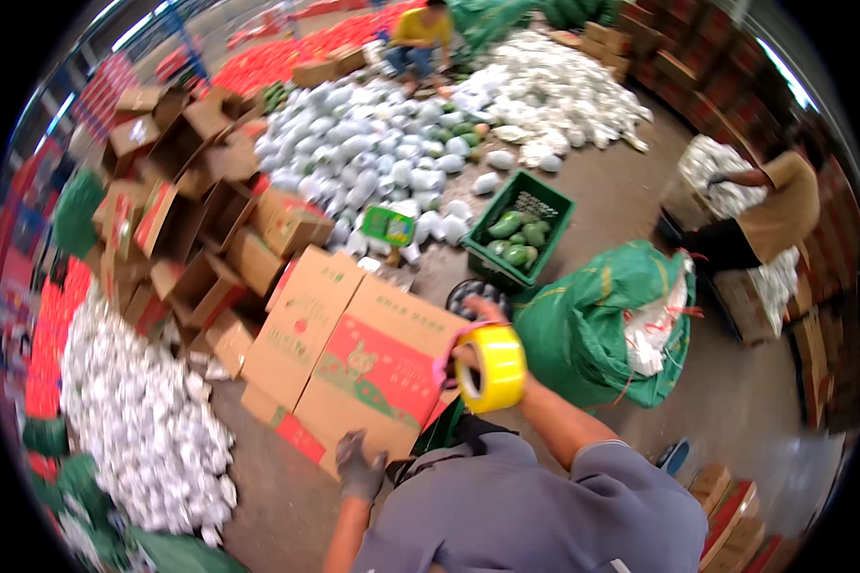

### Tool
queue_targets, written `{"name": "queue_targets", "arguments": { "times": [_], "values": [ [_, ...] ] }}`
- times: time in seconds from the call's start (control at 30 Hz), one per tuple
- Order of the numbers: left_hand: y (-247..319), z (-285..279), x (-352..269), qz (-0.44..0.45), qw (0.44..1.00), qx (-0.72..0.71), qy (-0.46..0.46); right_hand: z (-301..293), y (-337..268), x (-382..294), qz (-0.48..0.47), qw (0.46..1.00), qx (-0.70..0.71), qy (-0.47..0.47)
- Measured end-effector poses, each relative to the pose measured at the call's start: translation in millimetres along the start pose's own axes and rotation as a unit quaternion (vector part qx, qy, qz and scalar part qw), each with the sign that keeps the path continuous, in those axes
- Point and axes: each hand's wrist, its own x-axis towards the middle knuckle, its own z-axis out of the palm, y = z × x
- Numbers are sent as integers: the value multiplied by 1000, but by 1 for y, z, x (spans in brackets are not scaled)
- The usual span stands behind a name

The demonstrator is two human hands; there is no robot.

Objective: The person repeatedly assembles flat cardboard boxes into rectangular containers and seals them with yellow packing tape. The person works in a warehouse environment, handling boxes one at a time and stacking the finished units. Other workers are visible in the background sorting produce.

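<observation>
Before me lies a cardboard carton [380, 351] with its flaps folded over, bearing red and green print and writing. My left hand [360, 465], in a grey glove, rests on the carton's near edge with the fingers against the cardboard. At its right side, my right hand [487, 311] holds a pink tape dispenser [444, 362] carrying a large roll of yellow packing tape [500, 369]. The roll hides part of that hand and its wrist. Just beyond the hand is a round black object [466, 292], partly covered.
Several open cartons [201, 286] are heaped left, behind white foam nets [143, 422]. Net-wrapped fruit [358, 157] lies ahead. A green crate [562, 208] holds green mangoes [519, 240]. A green sack [573, 329] stands right. One person [423, 32] crouches far off; another [781, 200] handles nets.
</observation>
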Motion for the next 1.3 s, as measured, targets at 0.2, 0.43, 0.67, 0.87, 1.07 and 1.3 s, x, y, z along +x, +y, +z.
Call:
{"name": "queue_targets", "arguments": {
  "times": [0.2, 0.43, 0.67, 0.87, 1.07, 1.3],
  "values": [
    [43, 51, 5, 15, 995, 83, -53, -4, 24, 60, -101, 947, -235, -196],
    [75, 109, 15, -47, 994, 86, -47, 106, 164, 196, 95, 921, -165, -339],
    [54, 132, 25, -58, 987, 141, -42, 200, 215, 332, -152, 813, -384, -411],
    [48, 157, 16, -52, 991, 98, 76, 15, 190, 180, -119, 771, -431, -453],
    [52, 124, 23, -33, 993, 104, 50, -94, 106, -11, -84, 763, -448, -459],
    [115, -102, 38, 155, 943, 207, 212, 32, -12, -6, -380, 698, -390, -465]
  ]
}}
